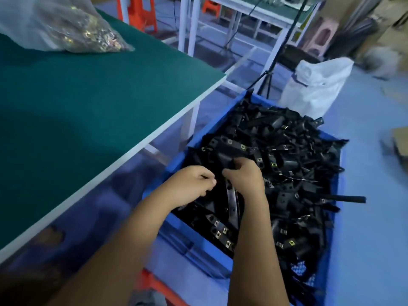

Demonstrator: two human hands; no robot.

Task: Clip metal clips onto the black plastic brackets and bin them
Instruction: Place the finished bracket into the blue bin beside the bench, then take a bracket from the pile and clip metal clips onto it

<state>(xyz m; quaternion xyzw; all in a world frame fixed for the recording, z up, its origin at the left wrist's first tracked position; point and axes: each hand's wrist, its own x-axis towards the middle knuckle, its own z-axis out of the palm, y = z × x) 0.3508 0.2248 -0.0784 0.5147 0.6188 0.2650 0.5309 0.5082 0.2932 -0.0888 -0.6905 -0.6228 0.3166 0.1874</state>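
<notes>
A blue bin (220, 127) to the right of the table is heaped with black plastic brackets (287, 151), several carrying small metal clips. Both my hands reach into its near left part. My right hand (245, 175) has its fingers curled round a black bracket (231, 202) that runs down below the hand. My left hand (194, 182) is just left of it with fingers curled at the same bracket's edge; whether it holds a clip is hidden. A clear bag of metal clips (88, 34) lies on the far left of the table.
The green-topped table (88, 102) with a white edge fills the left. A white sack (318, 85) stands beyond the bin, beside a black tripod (271, 69). Orange stools and white table frames stand at the back. The floor is blue.
</notes>
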